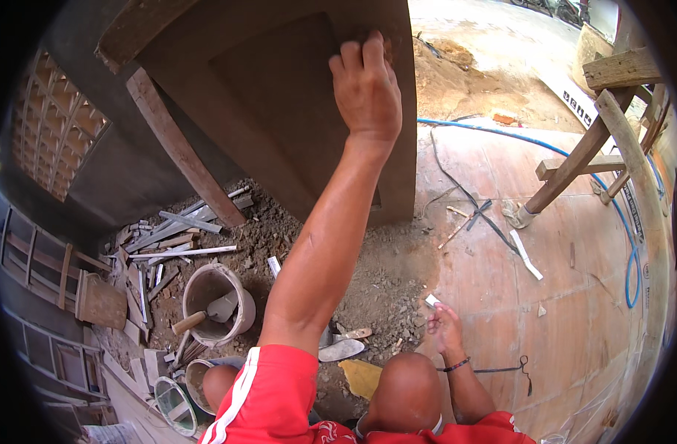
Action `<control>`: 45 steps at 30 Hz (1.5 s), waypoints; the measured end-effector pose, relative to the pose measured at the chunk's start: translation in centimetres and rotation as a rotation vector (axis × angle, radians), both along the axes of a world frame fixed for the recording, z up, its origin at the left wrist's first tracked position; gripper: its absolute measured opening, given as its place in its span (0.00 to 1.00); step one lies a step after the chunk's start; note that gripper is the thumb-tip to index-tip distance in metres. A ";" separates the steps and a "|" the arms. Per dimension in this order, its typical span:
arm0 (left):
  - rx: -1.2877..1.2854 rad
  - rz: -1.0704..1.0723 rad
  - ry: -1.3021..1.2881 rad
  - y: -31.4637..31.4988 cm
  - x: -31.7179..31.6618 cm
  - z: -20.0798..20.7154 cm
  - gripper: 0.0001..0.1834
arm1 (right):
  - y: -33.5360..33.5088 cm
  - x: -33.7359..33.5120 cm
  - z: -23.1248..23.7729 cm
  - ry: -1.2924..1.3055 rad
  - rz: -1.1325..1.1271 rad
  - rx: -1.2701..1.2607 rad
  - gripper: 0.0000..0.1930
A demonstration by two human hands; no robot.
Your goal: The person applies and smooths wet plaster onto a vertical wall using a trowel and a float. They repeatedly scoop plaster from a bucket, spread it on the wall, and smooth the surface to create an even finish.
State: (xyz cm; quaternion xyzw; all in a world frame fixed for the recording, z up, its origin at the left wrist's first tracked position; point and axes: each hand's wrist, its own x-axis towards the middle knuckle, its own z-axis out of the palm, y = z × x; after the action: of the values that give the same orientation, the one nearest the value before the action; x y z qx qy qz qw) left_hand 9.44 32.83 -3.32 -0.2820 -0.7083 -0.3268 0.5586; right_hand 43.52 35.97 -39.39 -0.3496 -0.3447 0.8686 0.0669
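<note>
My left hand [366, 96] is raised against a dark grey plastered block [294, 103] with a recessed rectangle in its face. Its fingers are curled and pressed close to the surface. A bit of something reddish-brown shows by the fingertips, too hidden to name. Low on the right, beside my bent knee, my right hand [446, 331] pinches a small white piece [432, 300] over the edge of the tiled floor. A dark bracelet circles that wrist. Left of my left forearm stands a mortar-stained bucket [244, 318] with a wooden-handled trowel [220, 307] in it.
Wood scraps [161, 240] and rubble lie at the left, near a propped plank [183, 148]. More buckets [177, 407] sit below. A metal blade [341, 350] and a yellow piece [361, 377] rest by my knees. A blue hose [531, 137] and wooden trestle [575, 159] occupy the right.
</note>
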 end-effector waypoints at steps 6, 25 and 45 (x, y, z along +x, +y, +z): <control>-0.132 -0.097 -0.203 -1.4 2.1 -8.9 0.23 | -0.3 -1.0 2.4 0.031 0.002 -0.011 0.11; 0.084 -0.140 0.052 -2.3 2.0 2.7 0.22 | 0.1 -1.1 1.8 -0.016 0.009 0.019 0.12; -0.054 -0.003 0.039 -0.4 0.6 7.8 0.14 | -0.2 -1.3 1.4 -0.005 0.039 0.021 0.11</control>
State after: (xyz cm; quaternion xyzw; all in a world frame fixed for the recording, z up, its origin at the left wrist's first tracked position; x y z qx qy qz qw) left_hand 10.05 32.42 4.44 -0.3045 -0.7052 -0.3029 0.5641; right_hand 42.18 35.73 -37.99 -0.3440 -0.3609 0.8653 0.0528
